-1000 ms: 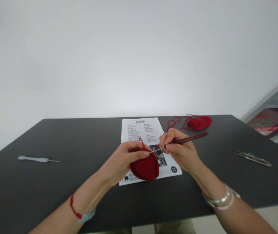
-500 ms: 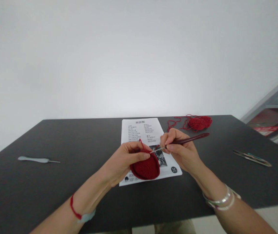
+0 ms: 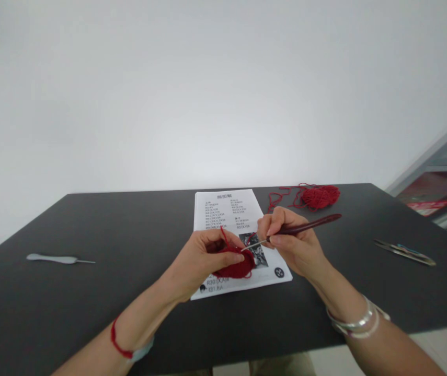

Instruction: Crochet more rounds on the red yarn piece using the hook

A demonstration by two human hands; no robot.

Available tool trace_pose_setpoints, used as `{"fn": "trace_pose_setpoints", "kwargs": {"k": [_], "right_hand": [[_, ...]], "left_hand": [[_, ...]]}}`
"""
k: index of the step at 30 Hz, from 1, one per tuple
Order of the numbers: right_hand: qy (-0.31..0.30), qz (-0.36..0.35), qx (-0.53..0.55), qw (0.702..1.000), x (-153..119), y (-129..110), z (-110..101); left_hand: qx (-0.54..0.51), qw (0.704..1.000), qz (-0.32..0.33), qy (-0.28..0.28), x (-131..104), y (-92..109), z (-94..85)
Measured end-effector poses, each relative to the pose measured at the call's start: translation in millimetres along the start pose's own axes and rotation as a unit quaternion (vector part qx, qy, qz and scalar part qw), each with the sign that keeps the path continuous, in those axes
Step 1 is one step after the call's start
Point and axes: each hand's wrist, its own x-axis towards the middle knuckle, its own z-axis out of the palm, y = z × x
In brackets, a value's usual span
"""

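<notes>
Between the thumb and fingers of my left hand (image 3: 203, 261) a round piece of dark red crochet (image 3: 237, 267) is pinched by its upper edge. My right hand (image 3: 291, 240) is closed around the dark red handle of a crochet hook (image 3: 311, 223). The hook's thin metal shaft points left, its tip at the upper edge of the crochet beside my left thumb. Red yarn stands up in a small loop over my left fingers. Beneath both hands lie printed pattern sheets (image 3: 225, 208), partly covered by the work.
A ball of red yarn (image 3: 320, 197) with loose strands sits at the back right of the dark table (image 3: 129, 224). On the left lies a second hook with a pale grey handle (image 3: 56, 259). Small metal thread snips (image 3: 405, 252) rest on the right.
The crochet piece has tilted, so its round face now looks narrower and more print shows below it. My right hand still holds the hook at its edge.
</notes>
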Motion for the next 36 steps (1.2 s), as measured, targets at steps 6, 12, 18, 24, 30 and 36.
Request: {"fn": "trace_pose_setpoints", "kwargs": {"k": [6,12,18,24,30,36], "right_hand": [[-0.026,-0.005,-0.003,1.0,-1.4,3.1,-3.4],[-0.015,-0.008,-0.013,1.0,-1.5,2.5,-3.9],[-0.034,-0.004,-0.021,0.999,-3.0,4.4,-5.9],[-0.047,-0.015,-0.028,0.998,-3.6,5.3,-8.1],[-0.065,-0.028,-0.063,0.995,-5.0,1.3,-7.7],[-0.089,-0.035,-0.085,0.992,-4.7,-2.5,-10.0]], "left_hand": [[0.003,1.0,-0.001,0.001,0.0,1.5,0.1],[0.0,1.0,-0.001,0.001,-0.5,1.9,0.3],[0.005,1.0,-0.004,0.001,-0.5,1.7,0.1],[-0.004,1.0,0.011,-0.007,0.1,2.0,-0.2],[0.009,1.0,0.006,-0.004,-0.2,2.6,-0.5],[0.015,1.0,0.004,-0.003,0.7,2.1,-1.3]]}}
